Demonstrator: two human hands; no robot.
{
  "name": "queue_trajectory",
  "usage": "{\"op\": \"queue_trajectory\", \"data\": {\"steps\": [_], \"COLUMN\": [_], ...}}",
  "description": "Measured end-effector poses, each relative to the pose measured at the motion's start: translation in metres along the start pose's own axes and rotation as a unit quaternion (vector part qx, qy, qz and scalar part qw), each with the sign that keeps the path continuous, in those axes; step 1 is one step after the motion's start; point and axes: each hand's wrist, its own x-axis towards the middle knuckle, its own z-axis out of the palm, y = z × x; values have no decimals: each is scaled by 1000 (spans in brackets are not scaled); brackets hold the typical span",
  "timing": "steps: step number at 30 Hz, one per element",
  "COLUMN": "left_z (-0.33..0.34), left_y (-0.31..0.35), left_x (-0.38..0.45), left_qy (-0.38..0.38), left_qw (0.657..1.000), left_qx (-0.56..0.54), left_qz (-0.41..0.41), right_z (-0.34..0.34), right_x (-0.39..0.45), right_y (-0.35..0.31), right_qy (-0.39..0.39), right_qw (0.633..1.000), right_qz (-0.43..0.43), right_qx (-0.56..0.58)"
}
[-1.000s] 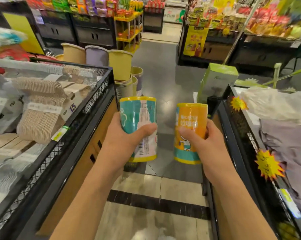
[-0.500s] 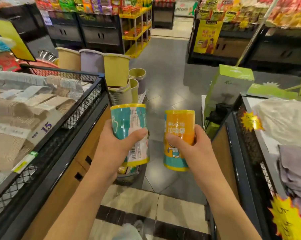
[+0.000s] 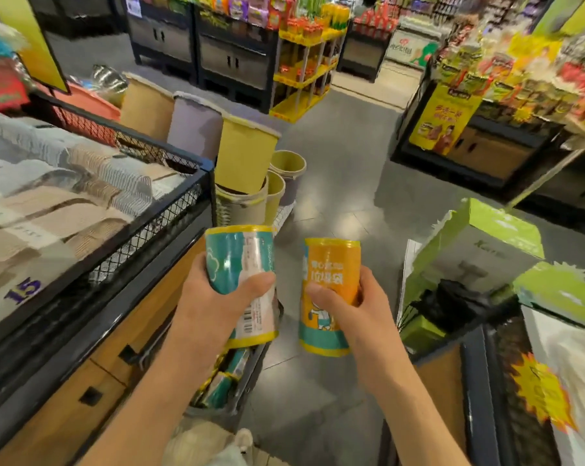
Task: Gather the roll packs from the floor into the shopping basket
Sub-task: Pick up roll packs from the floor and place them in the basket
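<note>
My left hand (image 3: pixel 217 297) grips a teal roll pack (image 3: pixel 240 260) with a white barcode label, held upright at chest height. My right hand (image 3: pixel 355 304) grips an orange roll pack (image 3: pixel 331 284) with a teal bottom band, also upright, just right of the teal one. Below my left hand a grey shopping basket (image 3: pixel 247 375) stands on the floor against the left display. Several teal and yellow roll packs (image 3: pixel 227 378) lie inside it. My left forearm hides part of the basket.
A black wire display bin (image 3: pixel 170 213) of folded cloths runs along the left. Stacked yellow, beige and purple buckets (image 3: pixel 244 163) stand ahead on the left. A green-and-white box (image 3: pixel 472 250) and another bin (image 3: pixel 486 381) crowd the right. Grey aisle floor (image 3: pixel 344 196) stretches ahead between them.
The view has moved forward along the aisle. The basket with packs has come into sight under my left hand. Both hands still hold their packs the same way.
</note>
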Motion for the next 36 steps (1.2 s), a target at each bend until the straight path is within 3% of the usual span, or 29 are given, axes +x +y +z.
{"op": "queue_trajectory", "data": {"steps": [14, 25, 36], "left_z": [-42, -11, 30], "left_y": [-8, -34, -90], "left_x": [128, 210, 259], "left_qy": [224, 407, 523], "left_qw": [972, 907, 832], "left_qx": [-63, -72, -67], "left_qz": [-34, -83, -171], "right_z": [98, 157, 175], "right_x": [188, 358, 454], "right_y": [-25, 3, 70], "right_qy": [-195, -405, -534], "right_qw": [975, 892, 798], "right_qz": [1, 12, 54], "right_qx": [-109, -200, -275]}}
